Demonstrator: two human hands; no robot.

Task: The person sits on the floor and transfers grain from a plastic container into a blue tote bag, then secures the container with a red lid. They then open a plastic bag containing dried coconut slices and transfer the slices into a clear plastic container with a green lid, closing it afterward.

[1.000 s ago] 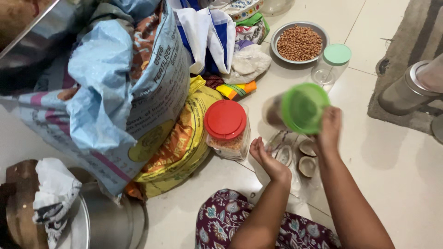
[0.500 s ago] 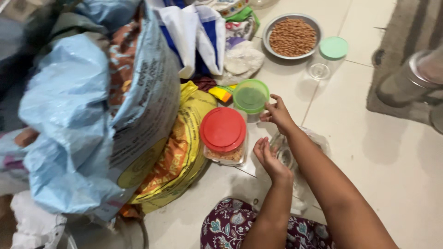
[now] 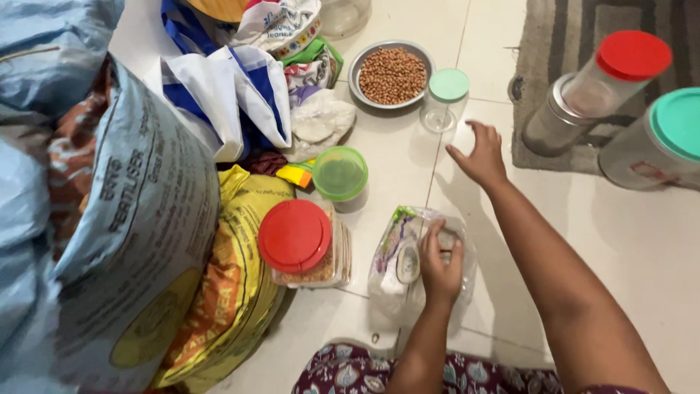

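Left of frame: a large pale-blue woven sack point(image 3: 109, 219), slumped against a yellow sack point(image 3: 233, 292) on the tiled floor point(image 3: 642, 241).

Centre left: a clear square container with a red lid point(image 3: 294, 236), leaning on the yellow sack; behind it a small jar with a green lid point(image 3: 340, 174), upright.

Upper centre: a blue-and-white cloth bag point(image 3: 226, 95), a white plastic bundle point(image 3: 317, 124), a steel bowl of brown peanuts point(image 3: 392, 73), and just to its right a small clear jar with a pale-green lid point(image 3: 446, 95).

Lower centre: our left hand point(image 3: 441, 266) rests on a clear plastic bag point(image 3: 408, 255) lying flat on the floor, fingers curled over its top and pressing it; whether they pinch the film we cannot tell. The bag looks light, thin and slippery, its loose contents likely to shift. We judge it best gathered at the upper edge, with support beneath.

Centre right: our right hand point(image 3: 481, 153) hovers above the floor, fingers spread, holding nothing, nearest the pale-green-lidded jar.

Upper right: a steel canister point(image 3: 554, 124) lying on a grey mat point(image 3: 576, 29), a clear jar with a red cap point(image 3: 620, 69), a tin with a teal lid point(image 3: 660, 142).
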